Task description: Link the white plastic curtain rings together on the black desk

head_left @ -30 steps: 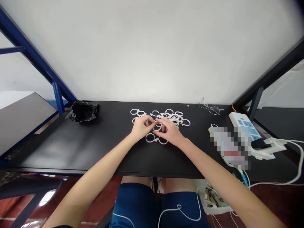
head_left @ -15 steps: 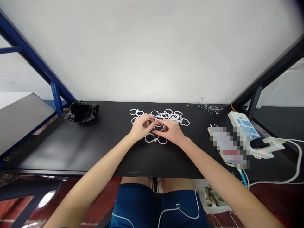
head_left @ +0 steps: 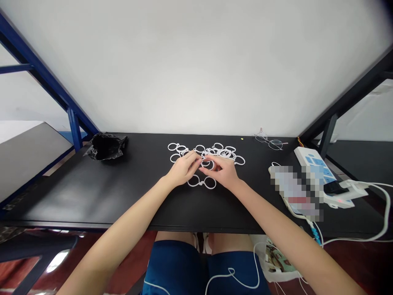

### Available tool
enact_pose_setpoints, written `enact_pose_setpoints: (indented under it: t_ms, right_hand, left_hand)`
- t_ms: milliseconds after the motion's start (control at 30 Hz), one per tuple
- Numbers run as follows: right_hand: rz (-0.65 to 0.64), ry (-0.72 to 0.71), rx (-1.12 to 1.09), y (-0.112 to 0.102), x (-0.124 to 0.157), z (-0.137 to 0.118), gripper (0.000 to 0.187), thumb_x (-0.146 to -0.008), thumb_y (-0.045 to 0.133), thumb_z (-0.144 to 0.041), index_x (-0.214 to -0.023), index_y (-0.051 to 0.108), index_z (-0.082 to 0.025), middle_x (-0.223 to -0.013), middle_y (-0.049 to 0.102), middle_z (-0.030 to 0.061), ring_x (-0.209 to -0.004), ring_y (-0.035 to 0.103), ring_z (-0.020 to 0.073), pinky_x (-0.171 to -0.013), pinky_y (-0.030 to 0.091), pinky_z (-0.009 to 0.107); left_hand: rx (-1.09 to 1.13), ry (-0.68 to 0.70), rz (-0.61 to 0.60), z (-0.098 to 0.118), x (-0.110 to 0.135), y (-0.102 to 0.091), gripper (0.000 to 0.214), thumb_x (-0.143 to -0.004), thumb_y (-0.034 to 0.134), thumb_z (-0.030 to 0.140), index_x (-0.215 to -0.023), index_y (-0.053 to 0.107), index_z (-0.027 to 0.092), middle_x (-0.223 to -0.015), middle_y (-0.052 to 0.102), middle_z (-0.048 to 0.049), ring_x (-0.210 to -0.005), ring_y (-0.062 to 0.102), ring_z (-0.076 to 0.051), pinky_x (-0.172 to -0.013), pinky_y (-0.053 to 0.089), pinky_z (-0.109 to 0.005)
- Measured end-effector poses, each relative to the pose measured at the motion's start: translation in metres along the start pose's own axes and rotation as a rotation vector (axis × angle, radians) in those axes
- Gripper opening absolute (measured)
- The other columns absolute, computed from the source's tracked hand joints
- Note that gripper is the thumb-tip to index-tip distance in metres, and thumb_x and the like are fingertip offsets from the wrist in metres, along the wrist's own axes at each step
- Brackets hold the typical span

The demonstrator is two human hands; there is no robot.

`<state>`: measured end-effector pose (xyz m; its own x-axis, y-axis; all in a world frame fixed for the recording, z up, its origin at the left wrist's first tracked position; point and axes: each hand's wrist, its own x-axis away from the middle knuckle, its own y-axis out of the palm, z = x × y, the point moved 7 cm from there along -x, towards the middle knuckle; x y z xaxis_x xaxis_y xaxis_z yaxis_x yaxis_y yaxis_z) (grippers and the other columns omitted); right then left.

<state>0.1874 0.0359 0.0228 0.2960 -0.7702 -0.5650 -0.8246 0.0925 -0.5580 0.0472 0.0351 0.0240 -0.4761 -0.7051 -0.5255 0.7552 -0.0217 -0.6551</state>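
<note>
Several white plastic rings (head_left: 225, 152) lie scattered in a heap near the back of the black table (head_left: 129, 192). My left hand (head_left: 182, 169) and my right hand (head_left: 222, 171) meet in front of the heap, fingertips pinched together on one white ring (head_left: 206, 163) held between them. Just below the hands, two joined white rings (head_left: 202, 182) lie flat on the table. Both forearms reach in from the near edge.
A crumpled black bag (head_left: 107, 146) sits at the back left. Glasses (head_left: 270, 141) lie at the back right. A white and blue power strip (head_left: 313, 160), a blurred device (head_left: 296, 190) and white cables (head_left: 374, 205) crowd the right side. Blue frame bars (head_left: 73, 127) stand left.
Both hands have stayed together on the ring, with only small finger movements. The view shifted slightly downward.
</note>
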Motion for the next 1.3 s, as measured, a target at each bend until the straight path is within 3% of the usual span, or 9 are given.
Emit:
enact_pose_setpoints:
  t_ms: [333, 533, 667, 1067, 1300]
  right_hand:
    - [-0.077, 0.112, -0.199, 0.005, 0.001, 0.005, 0.037, -0.075, 0.072, -0.049, -0.100, 0.070, -0.022, -0.081, 0.073, 0.0023, -0.048, 0.052, 0.0105, -0.053, 0.048, 0.028]
    - [-0.131, 0.340, -0.494, 0.015, 0.004, 0.019, 0.042, -0.069, 0.077, -0.046, -0.102, 0.071, -0.019, -0.084, 0.072, 0.0046, -0.040, 0.050, 0.0088, -0.039, 0.044, 0.027]
    - [-0.152, 0.415, -0.615, 0.020, 0.003, 0.022, 0.042, -0.066, 0.079, -0.045, -0.098, 0.073, -0.018, -0.080, 0.072, 0.0042, -0.038, 0.049, 0.0080, -0.035, 0.044, 0.026]
    - [-0.256, 0.475, -0.754, 0.025, 0.001, 0.020, 0.035, -0.073, 0.073, -0.046, -0.091, 0.073, -0.016, -0.079, 0.075, 0.0054, -0.033, 0.047, 0.0046, -0.034, 0.036, 0.020]
    - [-0.323, 0.454, -0.732, 0.032, 0.003, 0.021, 0.038, -0.082, 0.062, -0.052, -0.083, 0.067, -0.014, -0.071, 0.072, 0.0050, -0.037, 0.051, 0.0067, -0.037, 0.036, 0.020]
  left_hand:
    - [0.060, -0.011, 0.019, -0.001, 0.002, 0.001, 0.026, -0.099, 0.033, 0.033, -0.085, 0.049, 0.019, -0.077, 0.051, -0.0030, -0.069, 0.049, -0.014, -0.067, 0.042, -0.027]
    - [0.165, -0.086, 0.038, -0.004, 0.002, 0.003, 0.029, -0.099, 0.035, 0.035, -0.079, 0.047, 0.019, -0.065, 0.048, 0.0017, -0.057, 0.043, -0.011, -0.058, 0.038, -0.025]
    - [0.204, -0.137, 0.036, -0.006, 0.002, 0.005, 0.032, -0.099, 0.035, 0.039, -0.077, 0.046, 0.019, -0.062, 0.049, 0.0021, -0.056, 0.044, -0.011, -0.058, 0.038, -0.025]
    - [0.328, -0.193, 0.037, -0.008, 0.004, 0.011, 0.032, -0.098, 0.036, 0.040, -0.077, 0.045, 0.018, -0.062, 0.053, 0.0023, -0.055, 0.048, -0.010, -0.057, 0.039, -0.023]
    - [0.160, -0.165, -0.024, -0.007, 0.003, 0.011, 0.029, -0.099, 0.034, 0.038, -0.082, 0.048, 0.019, -0.062, 0.050, 0.0031, -0.054, 0.044, -0.010, -0.056, 0.036, -0.023]
